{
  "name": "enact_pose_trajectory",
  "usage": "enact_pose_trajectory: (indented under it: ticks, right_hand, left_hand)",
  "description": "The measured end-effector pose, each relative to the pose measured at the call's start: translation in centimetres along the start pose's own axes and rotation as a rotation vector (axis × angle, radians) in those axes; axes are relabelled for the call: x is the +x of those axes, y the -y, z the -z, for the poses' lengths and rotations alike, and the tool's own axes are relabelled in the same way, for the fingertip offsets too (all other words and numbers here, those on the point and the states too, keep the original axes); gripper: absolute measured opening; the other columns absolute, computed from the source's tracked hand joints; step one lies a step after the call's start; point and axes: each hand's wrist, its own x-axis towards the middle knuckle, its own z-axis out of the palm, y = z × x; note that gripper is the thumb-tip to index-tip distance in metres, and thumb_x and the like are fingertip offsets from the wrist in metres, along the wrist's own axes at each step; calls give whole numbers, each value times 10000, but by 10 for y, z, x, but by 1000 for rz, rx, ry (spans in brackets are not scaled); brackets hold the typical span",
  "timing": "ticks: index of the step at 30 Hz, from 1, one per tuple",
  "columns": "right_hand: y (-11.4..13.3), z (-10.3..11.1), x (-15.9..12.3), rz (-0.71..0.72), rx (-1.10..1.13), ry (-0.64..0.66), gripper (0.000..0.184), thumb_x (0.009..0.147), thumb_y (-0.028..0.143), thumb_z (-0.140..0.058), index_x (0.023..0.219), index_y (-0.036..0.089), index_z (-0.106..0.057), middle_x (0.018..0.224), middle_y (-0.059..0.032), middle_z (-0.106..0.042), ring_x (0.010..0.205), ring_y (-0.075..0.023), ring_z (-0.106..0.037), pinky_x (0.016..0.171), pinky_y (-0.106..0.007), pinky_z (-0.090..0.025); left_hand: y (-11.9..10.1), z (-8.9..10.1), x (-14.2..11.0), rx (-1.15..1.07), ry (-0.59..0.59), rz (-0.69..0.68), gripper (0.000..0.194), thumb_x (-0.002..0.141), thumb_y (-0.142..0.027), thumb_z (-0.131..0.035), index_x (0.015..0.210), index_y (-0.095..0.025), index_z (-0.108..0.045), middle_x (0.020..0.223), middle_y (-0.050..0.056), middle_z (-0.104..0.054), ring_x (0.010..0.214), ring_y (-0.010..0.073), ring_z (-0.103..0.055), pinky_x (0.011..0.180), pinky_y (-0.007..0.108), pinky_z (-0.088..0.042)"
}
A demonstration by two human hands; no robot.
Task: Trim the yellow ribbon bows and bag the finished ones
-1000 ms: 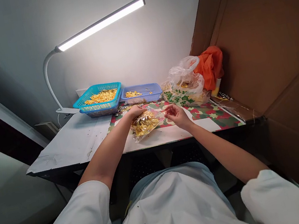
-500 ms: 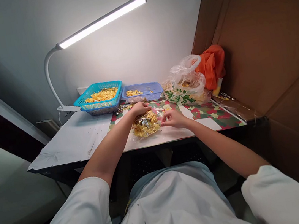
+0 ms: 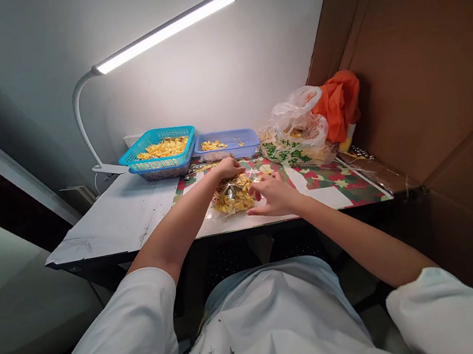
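Note:
A clear plastic bag (image 3: 233, 196) full of small yellow-gold pieces lies near the table's front edge, between my hands. At its far upper side, my left hand (image 3: 229, 168) is closed on the bag, its fingertips partly hidden behind the hand. My right hand (image 3: 275, 194) is at the bag's right side with thumb and fingers spread apart, the thumb low and close to the plastic. Whether those fingers touch the bag I cannot tell.
A turquoise basket (image 3: 191, 139) of yellow pieces sits stacked on another basket. Beside it is a lilac basket (image 3: 250, 136) with fewer pieces. A printed plastic bag (image 3: 297, 135) and orange cloth (image 3: 337, 104) stand at right, by a cardboard sheet (image 3: 433, 44). A lamp (image 3: 165, 31) arches above.
My right hand has gone from pinching the bag's right edge to spread fingers, shifting slightly left and down. The filled bag has turned and lies flatter, with my left hand still at its far side.

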Motion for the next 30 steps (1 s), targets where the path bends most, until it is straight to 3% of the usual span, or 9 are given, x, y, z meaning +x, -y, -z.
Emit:
enact_pose_trajectory:
  ticks: [3, 6, 9, 16, 18, 22, 25, 30]
  right_hand:
    - [23, 1, 22, 17, -210, 142, 335, 883, 470, -597, 902, 145, -677, 953, -132, -723, 1052, -311, -566, 980, -492, -271]
    - [30, 0, 38, 63, -294, 210, 215, 912, 277, -532, 857, 152, -697, 917, -123, -727, 941, -270, -608, 926, -437, -292]
    - [24, 0, 37, 213, -242, 177, 205, 882, 171, -506, 791, 161, -689, 883, -87, -722, 899, -229, -602, 840, -375, -297]
    - [9, -11, 4, 477, -329, 85, 231, 918, 179, -449, 885, 144, -675, 968, -102, -710, 933, -229, -563, 823, -383, -276]
    - [11, -14, 0, 420, -354, 65, 232, 922, 227, -458, 903, 143, -673, 961, -110, -711, 930, -242, -565, 846, -403, -279]
    - [25, -13, 7, 149, -348, -66, 365, 876, 450, -550, 980, 119, -662, 962, -144, -710, 948, -294, -579, 895, -451, -296]
    - [39, -13, 21, 162, -362, -81, 323, 845, 360, -573, 1030, 112, -665, 1009, -163, -706, 977, -317, -578, 900, -476, -310]
    - [51, -22, 38, 229, -431, -24, 267, 838, 114, -474, 956, 110, -713, 958, -171, -707, 951, -306, -575, 927, -517, -285]
  left_hand:
    - [-2, 0, -1, 35, -5, -16, 279, 697, -397, -682, 557, -157, -650, 486, -26, -489, 552, 129, -429, 554, 261, -323]
    - [-2, 1, -1, 63, -13, -30, 269, 715, -354, -666, 536, -155, -640, 488, -21, -482, 566, 134, -434, 573, 264, -327]
    - [1, 3, -1, 81, -30, -27, 273, 728, -329, -650, 521, -153, -632, 475, -19, -458, 577, 141, -432, 585, 268, -328]
    - [4, -2, -1, 84, -34, -34, 288, 720, -372, -649, 533, -154, -629, 478, -19, -456, 562, 135, -416, 568, 265, -324]
    - [2, -5, 1, 85, -30, -47, 290, 705, -397, -656, 546, -155, -636, 490, -15, -481, 566, 136, -428, 563, 262, -325]
    - [1, -7, 4, 95, -29, -58, 294, 686, -435, -651, 592, -157, -672, 507, 1, -537, 576, 146, -449, 559, 261, -329]
    - [2, -6, 6, 105, -28, -59, 308, 680, -446, -651, 619, -148, -697, 507, 10, -553, 563, 148, -438, 559, 270, -331]
    - [0, -5, 7, 128, -30, -87, 314, 678, -431, -669, 580, -133, -694, 455, -4, -486, 546, 138, -401, 542, 268, -306]
